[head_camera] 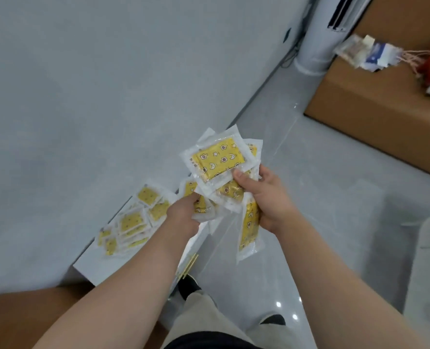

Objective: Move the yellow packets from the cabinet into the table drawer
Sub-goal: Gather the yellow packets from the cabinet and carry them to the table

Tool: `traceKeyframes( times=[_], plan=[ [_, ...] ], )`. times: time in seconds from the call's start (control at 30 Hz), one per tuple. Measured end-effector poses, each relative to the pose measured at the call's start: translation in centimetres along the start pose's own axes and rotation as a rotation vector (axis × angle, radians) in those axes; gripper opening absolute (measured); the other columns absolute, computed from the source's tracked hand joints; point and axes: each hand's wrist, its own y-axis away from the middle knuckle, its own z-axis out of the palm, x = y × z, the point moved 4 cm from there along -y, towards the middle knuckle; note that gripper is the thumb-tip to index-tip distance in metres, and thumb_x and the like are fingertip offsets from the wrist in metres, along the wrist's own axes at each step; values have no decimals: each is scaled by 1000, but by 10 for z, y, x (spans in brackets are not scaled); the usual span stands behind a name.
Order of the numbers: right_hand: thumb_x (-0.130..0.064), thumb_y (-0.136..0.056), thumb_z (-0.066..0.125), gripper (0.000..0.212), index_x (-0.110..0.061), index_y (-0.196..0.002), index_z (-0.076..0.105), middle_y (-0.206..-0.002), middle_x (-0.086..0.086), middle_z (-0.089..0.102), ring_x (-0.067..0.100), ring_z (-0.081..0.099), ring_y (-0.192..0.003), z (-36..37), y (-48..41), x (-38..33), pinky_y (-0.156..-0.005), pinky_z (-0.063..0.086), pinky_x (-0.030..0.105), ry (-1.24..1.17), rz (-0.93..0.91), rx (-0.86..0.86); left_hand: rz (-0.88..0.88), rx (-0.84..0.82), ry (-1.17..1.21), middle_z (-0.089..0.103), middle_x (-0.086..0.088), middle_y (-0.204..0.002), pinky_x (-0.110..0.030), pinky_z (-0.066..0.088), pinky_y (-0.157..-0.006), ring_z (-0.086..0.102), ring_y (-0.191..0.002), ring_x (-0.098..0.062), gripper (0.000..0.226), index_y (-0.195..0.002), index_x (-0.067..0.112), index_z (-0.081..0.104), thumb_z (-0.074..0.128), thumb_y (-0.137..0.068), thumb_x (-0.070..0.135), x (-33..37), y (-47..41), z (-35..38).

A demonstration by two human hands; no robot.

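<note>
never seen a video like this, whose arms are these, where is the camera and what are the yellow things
There is no machine here. This is one picture from a wide-angle camera worn on a person's head, looking forward and down, so the two bare arms coming up from the bottom edge are the wearer's own. The left hand and the right hand together hold a fanned bunch of packets. These are clear plastic wrappers, each with a yellow pad printed with stars and moons. The right thumb presses on the top one. More of the same, the loose packets, lie in a heap on a white surface left of the left hand. Beyond is a glossy grey floor, with a brown piece of furniture at upper right.
</note>
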Motion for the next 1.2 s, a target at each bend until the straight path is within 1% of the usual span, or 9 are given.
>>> traceKeyframes(
  times=[0.07, 0.13, 0.27, 0.4, 0.53, 0.67, 0.8, 1.07, 1.2],
  plan=[
    [-9, -89, 73, 43, -6, -130, 61, -118, 17, 73, 36, 72, -106, -44, 18, -14, -90, 57, 56, -29, -45, 64, -38, -185, -6, 70, -8, -99, -26, 55, -48, 67, -78, -22, 24, -119, 6, 67, 61, -96, 12, -24, 18, 48],
    [-10, -90, 73, 42, -7, -130, 61, -116, 16, 74, 36, 73, -105, -93, 39, -26, -89, 58, 57, -72, -74, 149, -40, -290, -23, 73, -11, -106, -34, 61, -66, 70, -89, -26, 22, -117, 7, 68, 58, -98, 10, -48, 39, 92],
    [-10, -90, 74, 40, -7, -129, 62, -115, 15, 75, 35, 73, -103, -202, 91, -46, -87, 59, 54, -139, -144, 309, -34, -410, -136, 77, -10, -100, -35, 62, -69, 75, -81, -24, 21, -114, 8, 69, 60, -98, 18, -104, 82, 170],
    [-10, -89, 76, 33, -9, -121, 66, -108, 10, 77, 30, 76, -95, -300, 147, -62, -83, 62, 50, -123, -217, 485, 24, -515, -282, 77, -8, -103, -39, 57, -83, 76, -84, -21, 22, -111, 11, 71, 65, -96, 25, -157, 117, 245],
    [-11, -89, 76, 33, -11, -120, 66, -104, 7, 78, 28, 77, -93, -376, 192, -68, -84, 61, 52, -187, -260, 633, 101, -584, -489, 75, -10, -110, -34, 60, -71, 75, -87, -21, 29, -116, 9, 70, 66, -94, 28, -206, 145, 319],
    [-12, -90, 76, 32, -13, -120, 67, -106, 8, 78, 30, 76, -94, -441, 225, -67, -87, 59, 55, -294, -290, 748, 149, -627, -666, 76, -10, -107, -38, 58, -76, 75, -88, -25, 26, -116, 10, 69, 70, -92, 20, -249, 161, 386],
    [-13, -89, 77, 33, -14, -121, 66, -109, 9, 77, 32, 75, -98, -502, 245, -66, -90, 58, 57, -414, -328, 864, 159, -684, -810, 76, -11, -105, -36, 59, -69, 76, -86, -25, 27, -118, 10, 67, 70, -92, 16, -290, 170, 458],
    [-19, -90, 76, 29, -15, -118, 67, -108, 9, 77, 30, 76, -95, -620, 286, -91, -83, 60, 48, -580, -390, 1171, -25, -809, -1000, 75, -10, -109, -35, 59, -65, 75, -89, -25, 31, -126, 9, 64, 63, -97, 17, -387, 169, 605],
    [-20, -91, 76, 30, -13, -118, 67, -105, 8, 78, 28, 76, -92, -674, 314, -96, -68, 59, 37, -702, -422, 1317, -66, -840, -1046, 75, -10, -111, -37, 60, -68, 75, -92, -25, 32, -128, 10, 62, 63, -97, 16, -434, 174, 670]
  ],
)
